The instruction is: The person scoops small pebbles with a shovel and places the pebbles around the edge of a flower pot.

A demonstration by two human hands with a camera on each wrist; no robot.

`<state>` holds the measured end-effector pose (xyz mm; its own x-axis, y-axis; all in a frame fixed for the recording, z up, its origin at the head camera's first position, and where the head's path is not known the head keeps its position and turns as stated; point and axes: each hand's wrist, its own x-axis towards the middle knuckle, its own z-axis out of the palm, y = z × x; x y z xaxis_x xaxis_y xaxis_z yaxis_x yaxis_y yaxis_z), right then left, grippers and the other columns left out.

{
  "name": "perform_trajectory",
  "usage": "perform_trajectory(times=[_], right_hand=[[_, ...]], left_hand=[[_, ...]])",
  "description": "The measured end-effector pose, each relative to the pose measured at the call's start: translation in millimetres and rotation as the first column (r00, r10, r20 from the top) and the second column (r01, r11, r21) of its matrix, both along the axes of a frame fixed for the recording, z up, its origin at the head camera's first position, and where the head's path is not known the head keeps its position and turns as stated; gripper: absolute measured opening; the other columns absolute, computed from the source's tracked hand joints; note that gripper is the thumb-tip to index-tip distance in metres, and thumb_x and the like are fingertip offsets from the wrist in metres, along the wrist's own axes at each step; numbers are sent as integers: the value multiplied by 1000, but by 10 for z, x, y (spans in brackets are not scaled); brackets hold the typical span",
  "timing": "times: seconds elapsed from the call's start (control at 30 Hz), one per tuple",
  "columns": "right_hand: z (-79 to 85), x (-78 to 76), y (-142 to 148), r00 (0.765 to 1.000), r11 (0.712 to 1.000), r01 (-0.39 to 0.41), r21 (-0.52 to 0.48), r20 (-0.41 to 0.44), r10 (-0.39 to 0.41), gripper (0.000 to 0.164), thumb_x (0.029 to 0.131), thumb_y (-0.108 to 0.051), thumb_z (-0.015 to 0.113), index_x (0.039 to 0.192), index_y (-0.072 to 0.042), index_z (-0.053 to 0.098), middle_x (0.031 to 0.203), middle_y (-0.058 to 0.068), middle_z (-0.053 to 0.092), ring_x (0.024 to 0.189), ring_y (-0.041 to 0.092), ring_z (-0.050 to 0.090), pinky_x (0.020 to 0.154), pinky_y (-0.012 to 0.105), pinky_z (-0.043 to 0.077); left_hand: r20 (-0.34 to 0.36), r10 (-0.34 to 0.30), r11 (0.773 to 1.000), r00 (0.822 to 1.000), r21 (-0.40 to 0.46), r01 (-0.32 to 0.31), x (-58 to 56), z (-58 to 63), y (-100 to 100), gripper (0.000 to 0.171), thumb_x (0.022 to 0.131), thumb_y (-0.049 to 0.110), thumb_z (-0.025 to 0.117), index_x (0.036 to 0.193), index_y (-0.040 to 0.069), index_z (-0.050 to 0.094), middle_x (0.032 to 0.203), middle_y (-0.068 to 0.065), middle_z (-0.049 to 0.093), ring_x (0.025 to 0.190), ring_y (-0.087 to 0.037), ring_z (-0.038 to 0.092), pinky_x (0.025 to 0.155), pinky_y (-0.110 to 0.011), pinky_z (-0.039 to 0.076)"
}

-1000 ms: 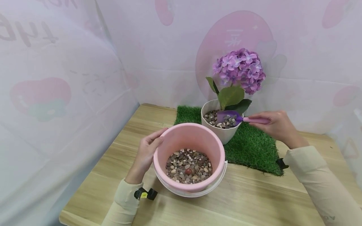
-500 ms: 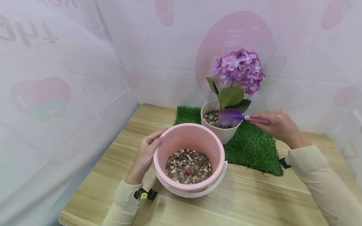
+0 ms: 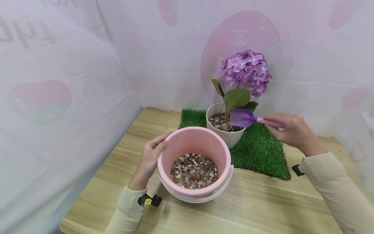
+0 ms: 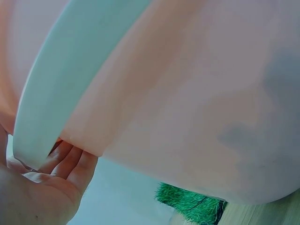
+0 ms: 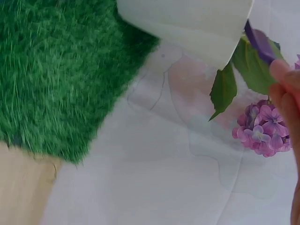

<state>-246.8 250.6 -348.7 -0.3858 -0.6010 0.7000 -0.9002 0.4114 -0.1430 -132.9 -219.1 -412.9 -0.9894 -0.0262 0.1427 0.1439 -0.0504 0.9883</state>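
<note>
My left hand [image 3: 149, 160] grips the rim of a pink bucket [image 3: 163, 169] on its left side, thumb over the edge. Pebbles [image 3: 190, 169] cover the bucket's bottom, a reddish one among them. In the left wrist view, the fingers [image 4: 79, 171] lie against the bucket's outside near its white handle [image 4: 61, 79]. My right hand [image 3: 292, 130] holds a garden trowel [image 3: 242, 117] by its pink handle. The purple blade is tilted over the right side of a white flowerpot [image 3: 230, 138], with no pebbles showing on it. Pebbles surround the stem of a purple hydrangea [image 3: 248, 71] in the pot.
The flowerpot stands on a green artificial grass mat [image 3: 263, 156], behind and right of the bucket. Everything rests on a wooden table [image 3: 117, 182]. White printed cloth [image 3: 175, 48] hangs close behind and along the left side.
The right hand has moved slightly right and turned the trowel over. Pebbles that lay on its blade are gone from it, and the blade has lifted. The left hand stays on the bucket.
</note>
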Motion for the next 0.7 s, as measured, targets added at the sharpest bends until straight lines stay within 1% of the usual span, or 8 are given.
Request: perform_trajectory(times=[0.07,0.1,0.13,0.23,0.33,0.5,0.63,0.7], right_hand=[[-2,17,13,1000,999,9,-37,9,-9,34,69,11,82,102,3,82,96,17,82,84,14,81,80,5,58],[-2,28,16,1000,998,18,-56,8,-17,37,66,13,83,101,2,82,94,16,82,83,12,80,79,5,59],[-2,41,22,999,996,33,-78,17,-32,38,63,14,84,99,2,82,93,16,82,84,6,79,79,4,58],[12,88,43,996,988,85,-127,50,-79,39,62,16,86,97,0,83,91,17,82,89,-11,73,78,1,56],[67,146,55,988,983,118,-142,113,-103,38,65,16,87,99,0,83,93,18,81,95,-21,67,79,1,56],[208,236,26,983,984,108,-142,164,-84,40,67,17,87,103,-1,83,97,18,81,95,-17,70,78,3,57],[302,302,-28,987,986,89,-142,144,-69,40,64,17,87,101,0,83,95,18,81,95,-17,70,74,1,56],[348,343,-55,989,988,67,-139,140,-47,37,66,16,86,100,1,83,95,17,81,95,-16,70,71,1,56]], left_hand=[[3,4,1000,1000,-2,-4,2,1,5,43,105,6,56,146,-7,57,153,-25,57,114,-3,72,99,-26,63],[5,7,1000,1000,-3,-7,3,4,9,43,105,6,56,146,-7,57,153,-25,57,114,-3,72,99,-25,63],[7,11,1000,1000,-6,-10,5,9,12,43,105,6,56,146,-7,57,153,-24,57,114,-2,71,99,-25,63],[12,19,1000,1000,-15,-18,5,12,18,43,105,7,56,146,-7,58,153,-24,58,114,-1,71,99,-23,62],[9,16,1000,1000,-17,-15,4,9,15,43,105,6,56,146,-7,57,152,-24,58,114,-1,71,99,-23,62],[5,11,1000,1000,-12,-11,-6,16,9,43,105,7,56,146,-7,57,152,-24,58,113,-2,72,98,-24,63],[6,16,1000,1000,-20,-16,-16,9,8,43,105,7,56,146,-6,58,152,-24,59,113,-1,71,98,-23,63],[6,17,1000,1000,-22,-17,-16,-1,8,43,105,7,56,146,-6,58,151,-24,59,113,-1,71,99,-23,62]])
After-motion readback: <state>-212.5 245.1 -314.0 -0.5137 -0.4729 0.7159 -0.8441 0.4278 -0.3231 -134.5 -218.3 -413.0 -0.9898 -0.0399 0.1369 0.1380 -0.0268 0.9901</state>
